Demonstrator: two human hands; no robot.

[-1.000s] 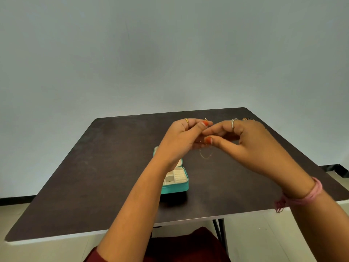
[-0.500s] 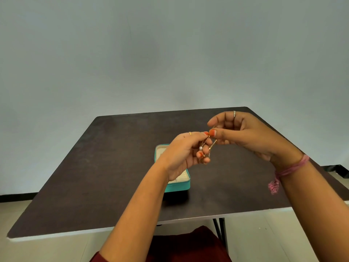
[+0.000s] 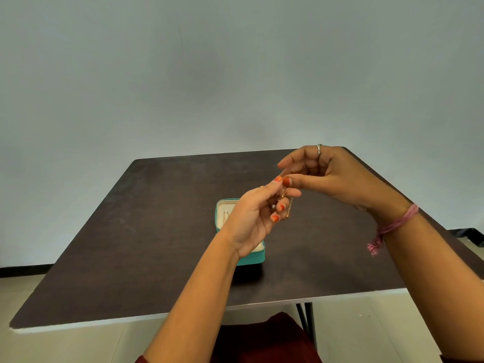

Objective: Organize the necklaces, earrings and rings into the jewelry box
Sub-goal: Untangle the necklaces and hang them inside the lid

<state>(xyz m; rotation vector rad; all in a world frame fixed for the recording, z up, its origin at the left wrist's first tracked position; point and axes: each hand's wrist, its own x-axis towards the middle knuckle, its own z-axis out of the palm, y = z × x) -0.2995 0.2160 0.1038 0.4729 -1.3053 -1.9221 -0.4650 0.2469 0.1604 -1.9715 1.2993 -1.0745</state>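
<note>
Gold necklace (image 3: 289, 208) now bunched, seemingly, in left hand (image 3: 258, 216), right hand (image 3: 332, 176) closer

Soft, even light, faint shadow beside the jewelry box (image 3: 251, 260), wide-angle bending at the edges

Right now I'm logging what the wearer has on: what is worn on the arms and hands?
Both forearms are bare. The right hand has a silver ring and a pink thread wristband with a tassel. Both hands' nails are orange-red.
</note>
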